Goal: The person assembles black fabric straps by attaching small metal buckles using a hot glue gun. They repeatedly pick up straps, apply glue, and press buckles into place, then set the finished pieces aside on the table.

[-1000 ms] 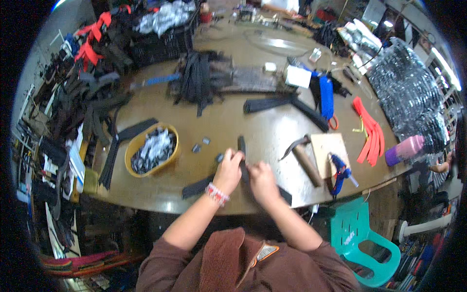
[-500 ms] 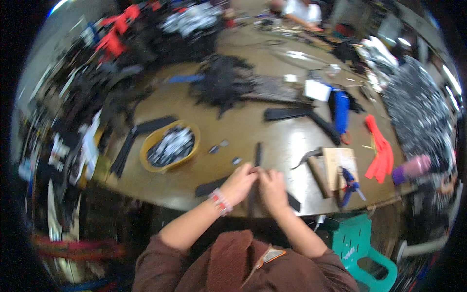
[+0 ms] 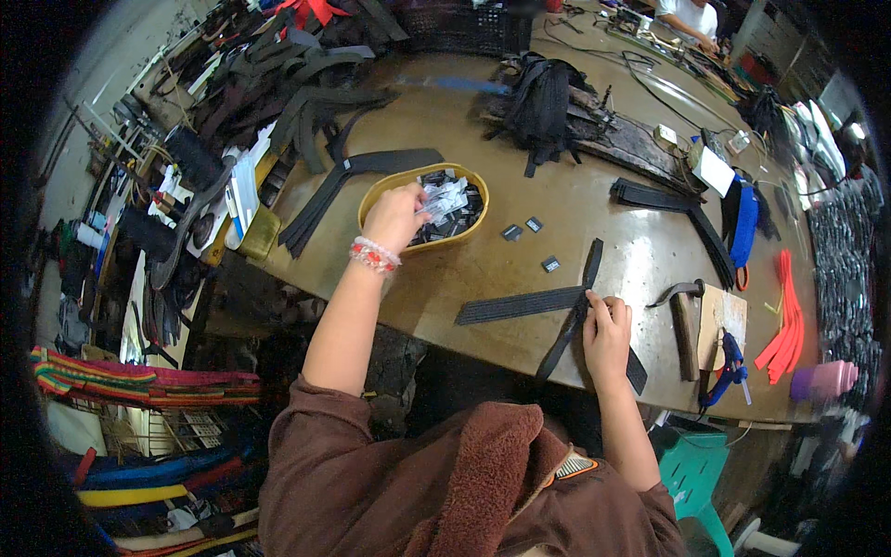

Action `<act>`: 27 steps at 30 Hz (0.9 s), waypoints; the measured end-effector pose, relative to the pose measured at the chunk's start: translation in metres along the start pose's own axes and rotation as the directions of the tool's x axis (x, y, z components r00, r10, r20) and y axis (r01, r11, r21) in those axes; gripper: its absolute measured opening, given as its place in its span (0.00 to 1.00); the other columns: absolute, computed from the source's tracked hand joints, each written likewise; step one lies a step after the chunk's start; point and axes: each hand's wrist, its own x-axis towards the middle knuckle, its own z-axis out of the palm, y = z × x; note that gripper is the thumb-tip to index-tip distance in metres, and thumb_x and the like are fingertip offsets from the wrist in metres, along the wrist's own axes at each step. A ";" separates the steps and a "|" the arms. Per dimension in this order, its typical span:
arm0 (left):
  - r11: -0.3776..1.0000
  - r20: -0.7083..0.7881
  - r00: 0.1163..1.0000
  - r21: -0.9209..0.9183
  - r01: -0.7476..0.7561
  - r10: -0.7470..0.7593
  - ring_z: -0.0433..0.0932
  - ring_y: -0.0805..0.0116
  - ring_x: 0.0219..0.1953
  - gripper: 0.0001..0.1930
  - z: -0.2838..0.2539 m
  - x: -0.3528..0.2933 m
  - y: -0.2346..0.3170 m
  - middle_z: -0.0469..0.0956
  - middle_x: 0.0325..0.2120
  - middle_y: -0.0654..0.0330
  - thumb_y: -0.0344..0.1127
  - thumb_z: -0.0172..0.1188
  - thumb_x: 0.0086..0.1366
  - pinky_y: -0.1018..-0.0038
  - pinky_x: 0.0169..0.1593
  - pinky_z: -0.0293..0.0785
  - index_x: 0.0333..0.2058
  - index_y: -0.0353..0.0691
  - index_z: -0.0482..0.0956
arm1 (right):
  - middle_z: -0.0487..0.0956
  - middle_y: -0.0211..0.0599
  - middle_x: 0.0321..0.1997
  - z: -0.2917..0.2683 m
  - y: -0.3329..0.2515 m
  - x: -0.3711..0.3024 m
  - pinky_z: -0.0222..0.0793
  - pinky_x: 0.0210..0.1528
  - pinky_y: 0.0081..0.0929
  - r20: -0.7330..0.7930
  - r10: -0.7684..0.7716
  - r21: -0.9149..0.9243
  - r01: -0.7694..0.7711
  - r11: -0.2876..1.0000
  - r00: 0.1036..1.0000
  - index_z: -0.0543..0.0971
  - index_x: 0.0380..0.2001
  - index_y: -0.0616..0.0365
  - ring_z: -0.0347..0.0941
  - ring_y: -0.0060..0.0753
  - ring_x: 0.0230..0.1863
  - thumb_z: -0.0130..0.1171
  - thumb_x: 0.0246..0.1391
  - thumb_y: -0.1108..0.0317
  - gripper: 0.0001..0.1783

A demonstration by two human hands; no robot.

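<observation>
My left hand (image 3: 394, 219), with a beaded bracelet on its wrist, reaches into an oval yellow basket (image 3: 373, 190). Its bent fingers touch the small white and black labels (image 3: 449, 198) inside; which piece they pinch is hidden. My right hand (image 3: 608, 330) pinches a narrow black strap (image 3: 563, 342) between thumb and fingers near the table's front edge. This strap crosses over a flat bundle of black straps (image 3: 520, 306), whose other end shows beyond my right hand. Three small dark labels, one of them a loose label (image 3: 550, 265), lie between basket and straps.
Folded black straps (image 3: 320, 200) lie left of the basket, with more straps (image 3: 710, 227) at the right. A hammer (image 3: 686, 330), a blue glue gun (image 3: 731, 367) and orange strips (image 3: 787, 320) occupy the right side. A person (image 3: 687, 19) sits at the far end.
My left hand has left the strap and moved left and away from me into the basket. My right hand stays at the strap. The view has shifted, so the table appears further right.
</observation>
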 end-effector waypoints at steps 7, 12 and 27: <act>0.913 -0.091 0.981 -0.389 0.123 -0.171 0.76 0.78 0.26 0.07 0.008 -0.004 -0.014 0.79 0.26 0.62 0.29 0.62 0.57 0.81 0.29 0.71 0.33 0.33 0.76 | 0.71 0.44 0.36 0.005 0.007 0.001 0.66 0.43 0.38 -0.064 0.001 0.068 0.003 0.998 0.998 0.77 0.42 0.58 0.67 0.47 0.39 0.57 0.46 0.77 0.17; 0.954 -0.251 0.957 -0.290 0.070 -0.146 0.76 0.75 0.23 0.06 0.003 -0.010 0.005 0.80 0.32 0.58 0.30 0.61 0.58 0.81 0.26 0.71 0.32 0.33 0.77 | 0.73 0.42 0.36 -0.009 -0.002 0.005 0.69 0.41 0.33 -0.089 0.084 0.249 -0.059 0.967 0.993 0.78 0.40 0.57 0.71 0.43 0.38 0.59 0.46 0.77 0.14; -0.072 0.439 0.892 -0.892 0.447 0.109 0.66 0.84 0.26 0.03 0.064 -0.105 0.177 0.72 0.28 0.69 0.30 0.55 0.65 0.85 0.28 0.64 0.37 0.42 0.72 | 0.77 0.35 0.44 -0.075 -0.028 0.016 0.70 0.43 0.22 0.408 0.275 0.840 -0.476 0.259 0.870 0.77 0.41 0.63 0.73 0.22 0.41 0.63 0.49 0.76 0.14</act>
